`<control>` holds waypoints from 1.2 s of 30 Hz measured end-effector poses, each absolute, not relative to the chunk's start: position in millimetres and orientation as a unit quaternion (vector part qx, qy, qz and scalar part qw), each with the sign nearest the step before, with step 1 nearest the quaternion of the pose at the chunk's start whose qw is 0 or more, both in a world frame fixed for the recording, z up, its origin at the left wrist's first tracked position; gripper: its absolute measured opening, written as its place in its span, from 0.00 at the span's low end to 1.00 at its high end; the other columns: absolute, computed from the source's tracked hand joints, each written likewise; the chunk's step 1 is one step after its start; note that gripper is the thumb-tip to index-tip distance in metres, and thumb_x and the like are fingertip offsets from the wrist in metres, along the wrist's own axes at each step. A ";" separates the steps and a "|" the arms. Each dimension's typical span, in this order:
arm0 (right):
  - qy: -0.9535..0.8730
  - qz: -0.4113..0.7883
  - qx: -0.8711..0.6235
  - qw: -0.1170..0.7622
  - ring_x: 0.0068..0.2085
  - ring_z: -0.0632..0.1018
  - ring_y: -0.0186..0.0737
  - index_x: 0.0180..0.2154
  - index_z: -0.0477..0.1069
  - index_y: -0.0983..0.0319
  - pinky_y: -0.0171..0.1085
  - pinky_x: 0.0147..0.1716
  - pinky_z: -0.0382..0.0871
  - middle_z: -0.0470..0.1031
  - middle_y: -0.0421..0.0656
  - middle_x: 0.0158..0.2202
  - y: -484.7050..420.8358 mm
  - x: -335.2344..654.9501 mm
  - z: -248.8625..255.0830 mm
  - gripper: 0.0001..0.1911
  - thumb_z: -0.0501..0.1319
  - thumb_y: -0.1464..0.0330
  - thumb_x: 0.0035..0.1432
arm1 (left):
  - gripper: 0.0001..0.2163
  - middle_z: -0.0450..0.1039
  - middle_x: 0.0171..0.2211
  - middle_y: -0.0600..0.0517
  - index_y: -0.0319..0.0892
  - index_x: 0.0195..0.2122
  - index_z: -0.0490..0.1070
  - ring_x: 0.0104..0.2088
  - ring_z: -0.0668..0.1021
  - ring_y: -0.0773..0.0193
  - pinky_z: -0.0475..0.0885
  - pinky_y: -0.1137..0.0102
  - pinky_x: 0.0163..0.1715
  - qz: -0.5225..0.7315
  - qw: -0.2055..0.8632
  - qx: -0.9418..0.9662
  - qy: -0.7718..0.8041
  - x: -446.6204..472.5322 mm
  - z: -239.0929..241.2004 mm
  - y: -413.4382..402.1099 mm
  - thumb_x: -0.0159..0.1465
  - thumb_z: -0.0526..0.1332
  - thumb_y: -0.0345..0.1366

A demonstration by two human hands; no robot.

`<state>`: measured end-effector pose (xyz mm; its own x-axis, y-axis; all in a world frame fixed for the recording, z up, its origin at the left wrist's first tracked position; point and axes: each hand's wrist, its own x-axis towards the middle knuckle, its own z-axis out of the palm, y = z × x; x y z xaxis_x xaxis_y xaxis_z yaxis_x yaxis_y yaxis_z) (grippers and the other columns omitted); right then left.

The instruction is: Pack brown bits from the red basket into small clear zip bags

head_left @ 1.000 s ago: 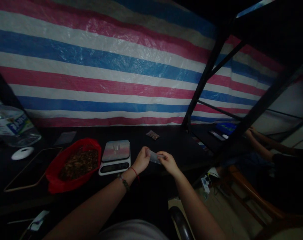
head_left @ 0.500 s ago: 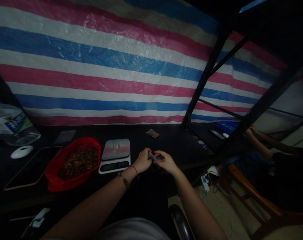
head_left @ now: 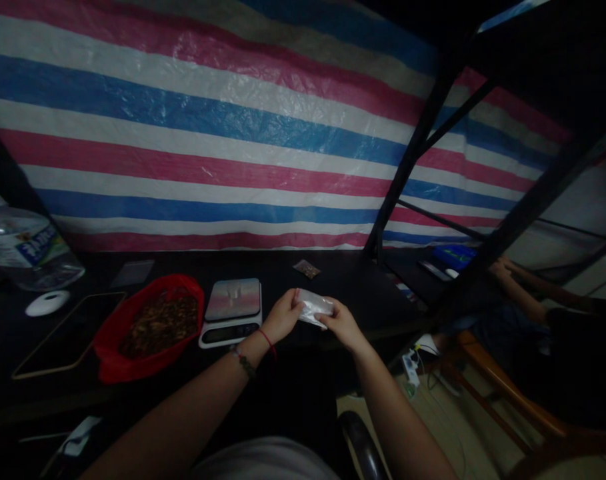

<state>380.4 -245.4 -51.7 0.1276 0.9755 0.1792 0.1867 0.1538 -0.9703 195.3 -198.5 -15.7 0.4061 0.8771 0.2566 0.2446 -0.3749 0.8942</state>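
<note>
Between my two hands, over the front of the dark table, is a small clear plastic bag [head_left: 313, 307]. My left hand [head_left: 285, 315] pinches its left end. At the other end, my right hand [head_left: 341, 322] grips it between thumb and fingers. Whether anything is inside the bag I cannot tell. Left of my hands stands a white digital scale [head_left: 232, 310] with a shiny top plate. Beyond my hands lies a small filled clear packet [head_left: 307, 269]. A red plastic bag [head_left: 110, 343], open at the top, holds many brown dried pieces [head_left: 160, 320].
On the left are a large clear bottle [head_left: 30, 247], a white mouse [head_left: 47, 303], a dark tablet [head_left: 65, 337] and a flat clear bag [head_left: 133, 273]. A black metal frame post [head_left: 407, 173] rises at the right. Past it, another person's hands [head_left: 503, 268] show near a blue object [head_left: 455, 256].
The small plastic bag has been turned so its flat, shiny face shows; before, it was seen edge-on. My hands have shifted slightly apart around it.
</note>
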 end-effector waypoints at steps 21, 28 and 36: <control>-0.618 0.434 -0.490 0.434 0.30 0.73 0.34 0.37 0.72 0.64 0.32 0.29 0.64 0.75 0.42 0.32 -215.4 357.5 -24.5 0.16 0.63 0.59 0.51 | 0.08 0.73 0.25 0.52 0.37 0.29 0.75 0.26 0.72 0.66 0.63 0.74 0.26 0.206 0.407 0.805 0.380 174.0 5.8 -160.5 0.53 0.60 0.36; -0.616 0.291 -0.594 0.428 0.29 0.74 0.35 0.34 0.72 0.64 0.32 0.27 0.64 0.75 0.43 0.28 -178.8 345.0 -35.1 0.15 0.56 0.58 0.57 | 0.19 0.72 0.46 0.40 0.34 0.48 0.70 0.48 0.73 0.54 0.66 0.65 0.49 0.283 0.252 0.811 0.446 170.4 11.9 -166.7 0.55 0.59 0.32; -0.632 0.061 -0.739 0.226 0.41 0.74 0.49 0.41 0.73 0.63 0.42 0.38 0.65 0.72 0.55 0.43 -155.2 338.5 -39.2 0.20 0.62 0.57 0.52 | 0.17 0.66 0.54 0.43 0.39 0.47 0.71 0.55 0.68 0.54 0.60 0.62 0.58 0.305 0.171 0.824 0.445 119.5 43.0 -185.9 0.55 0.60 0.32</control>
